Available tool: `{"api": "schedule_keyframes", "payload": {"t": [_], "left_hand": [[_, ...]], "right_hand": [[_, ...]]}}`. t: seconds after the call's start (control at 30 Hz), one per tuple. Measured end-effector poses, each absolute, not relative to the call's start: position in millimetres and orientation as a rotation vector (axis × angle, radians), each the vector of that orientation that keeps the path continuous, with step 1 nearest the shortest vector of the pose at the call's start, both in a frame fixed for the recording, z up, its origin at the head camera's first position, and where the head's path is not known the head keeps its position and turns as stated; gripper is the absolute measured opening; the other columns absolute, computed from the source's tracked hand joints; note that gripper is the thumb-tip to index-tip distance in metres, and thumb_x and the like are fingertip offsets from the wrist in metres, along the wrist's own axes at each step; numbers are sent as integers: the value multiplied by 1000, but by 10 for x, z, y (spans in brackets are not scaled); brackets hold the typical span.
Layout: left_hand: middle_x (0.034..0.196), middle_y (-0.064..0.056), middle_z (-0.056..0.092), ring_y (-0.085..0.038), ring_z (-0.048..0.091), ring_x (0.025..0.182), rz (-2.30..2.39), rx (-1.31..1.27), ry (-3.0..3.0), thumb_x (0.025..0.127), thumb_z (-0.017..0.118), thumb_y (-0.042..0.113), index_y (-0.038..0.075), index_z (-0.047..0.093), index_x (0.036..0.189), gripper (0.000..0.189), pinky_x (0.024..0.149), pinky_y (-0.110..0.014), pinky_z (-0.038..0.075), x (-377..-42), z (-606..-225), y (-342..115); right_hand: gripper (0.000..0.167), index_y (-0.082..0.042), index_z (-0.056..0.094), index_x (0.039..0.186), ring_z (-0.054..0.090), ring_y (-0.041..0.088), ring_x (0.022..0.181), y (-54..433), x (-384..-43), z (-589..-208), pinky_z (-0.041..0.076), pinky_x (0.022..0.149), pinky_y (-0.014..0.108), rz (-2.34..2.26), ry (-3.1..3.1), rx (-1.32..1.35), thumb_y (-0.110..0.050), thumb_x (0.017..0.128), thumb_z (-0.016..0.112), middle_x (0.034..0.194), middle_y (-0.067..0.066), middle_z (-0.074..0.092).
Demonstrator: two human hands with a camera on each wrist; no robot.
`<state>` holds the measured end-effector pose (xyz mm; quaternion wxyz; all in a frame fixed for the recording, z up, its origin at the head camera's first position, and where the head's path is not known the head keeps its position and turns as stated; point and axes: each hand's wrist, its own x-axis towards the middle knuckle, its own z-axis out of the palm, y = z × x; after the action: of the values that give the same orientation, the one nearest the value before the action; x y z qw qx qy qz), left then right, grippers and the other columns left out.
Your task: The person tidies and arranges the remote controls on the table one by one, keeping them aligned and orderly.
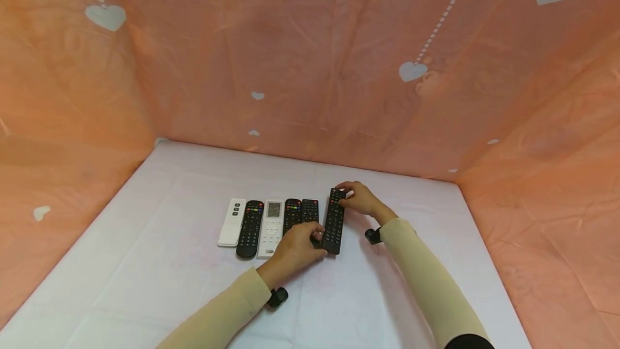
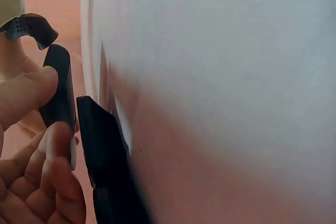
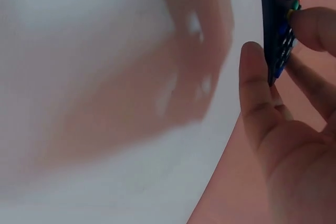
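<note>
A long black remote control [image 1: 334,222] is held above the white table at the right end of a row of remotes, slightly slanted. My left hand [image 1: 299,246] pinches its near end between thumb and fingers; in the left wrist view the thumb lies against the dark remote [image 2: 60,95]. The far end is gripped by my right hand [image 1: 360,198], its thumb on the button side beside the coloured keys and its fingers behind the remote [image 3: 270,30]. Two black remotes, one farther left [image 1: 293,211] and one nearer [image 1: 310,209], are partly covered by my left hand.
Farther left in the row lie a white air-conditioner remote [image 1: 271,230] with a small screen, a black remote [image 1: 250,230] with coloured keys and a plain white remote [image 1: 231,223]. Orange cloth walls [image 1: 300,69] with pale hearts enclose the white tabletop [image 1: 160,263].
</note>
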<state>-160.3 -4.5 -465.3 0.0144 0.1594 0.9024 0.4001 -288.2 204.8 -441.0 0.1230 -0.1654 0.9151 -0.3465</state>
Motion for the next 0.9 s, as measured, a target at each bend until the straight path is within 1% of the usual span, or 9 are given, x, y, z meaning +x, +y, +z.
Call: {"api": "schedule_keyframes", "payload": {"t": [0.07,0.13,0.33,0.5,0.67,0.9], "left_hand": [[87,7,70,-7,62,81,1184,487,2862,67,87,25,15,67,108,47,74,-27,50,-1592,-4666,-42],[88,8,69,-8,62,82,1140,469,2896,66,87,28,17,68,107,47,74,-28,50,-1577,-4676,-42],[83,11,67,-6,59,76,1076,427,2945,63,88,33,20,68,101,45,68,-26,47,-1532,-4701,-48],[77,14,64,-5,56,73,1081,388,2942,61,88,33,21,68,100,45,65,-25,45,-1522,-4720,-41],[75,16,62,-4,56,72,1096,356,2933,61,88,33,21,68,99,45,65,-25,45,-1529,-4722,-37],[74,15,61,-5,55,71,1072,338,2943,60,89,33,21,68,97,44,64,-25,44,-1532,-4721,-33]], "right_hand": [[44,-4,60,127,65,36,100,2021,-2879,-4417,55,77,35,-994,2674,-501,-6,84,67,118,25,56],[44,-4,60,127,65,35,99,1996,-2873,-4421,55,76,35,-978,2677,-515,-6,83,68,117,25,56],[42,-3,61,124,63,31,96,1943,-2864,-4442,55,75,34,-936,2681,-552,-8,83,69,113,22,58],[41,-3,63,121,62,28,94,1907,-2870,-4446,54,74,33,-920,2678,-542,-8,81,70,109,20,58],[40,-5,64,121,60,26,93,1871,-2882,-4449,52,76,33,-900,2689,-515,-8,82,70,111,19,59],[41,-4,64,120,58,26,91,1832,-2890,-4453,51,78,35,-868,2704,-571,-9,80,70,110,21,60]]}}
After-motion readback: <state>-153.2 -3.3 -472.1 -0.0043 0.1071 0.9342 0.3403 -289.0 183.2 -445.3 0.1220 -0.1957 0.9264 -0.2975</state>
